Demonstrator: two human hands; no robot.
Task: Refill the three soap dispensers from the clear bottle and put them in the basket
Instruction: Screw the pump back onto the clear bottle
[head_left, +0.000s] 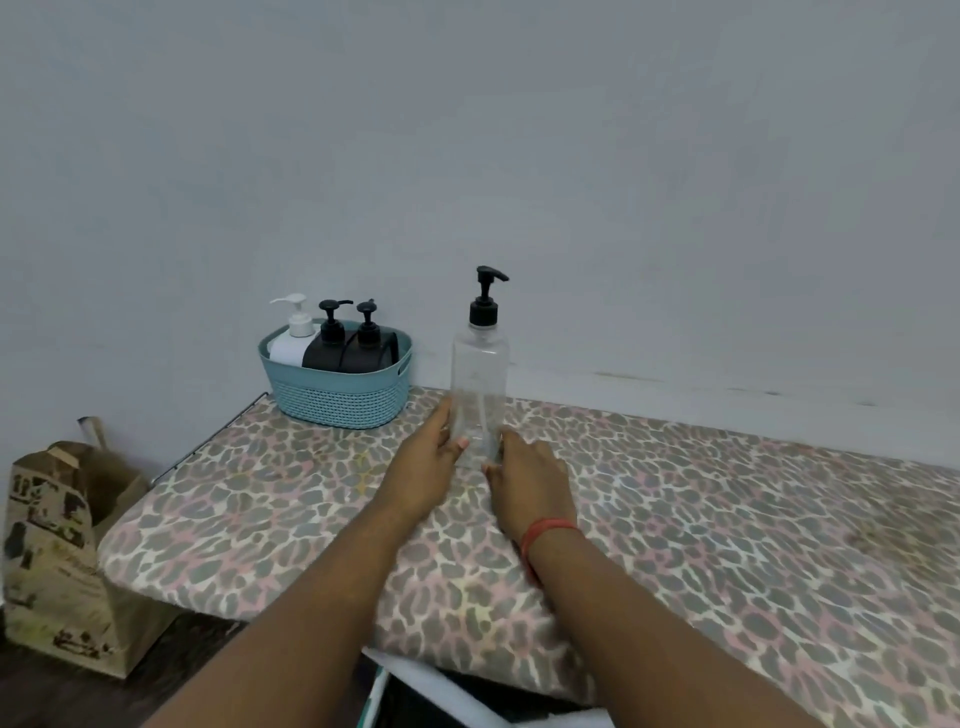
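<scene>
A tall clear bottle (479, 374) with a black pump top stands upright on the leopard-print surface (675, 519). My left hand (427, 470) holds its lower part from the left, thumb on the front. My right hand (524, 475) grips its base from the right. The bottle looks empty. At the back left a teal basket (337, 402) holds three dispensers: a white one (292, 345) on the left and two black ones (326, 348) (370, 351) beside it, all upright.
A grey wall rises right behind the surface. A brown paper bag (62, 561) stands on the dark floor to the left, below the surface's edge. A white object (441, 691) shows under the near edge.
</scene>
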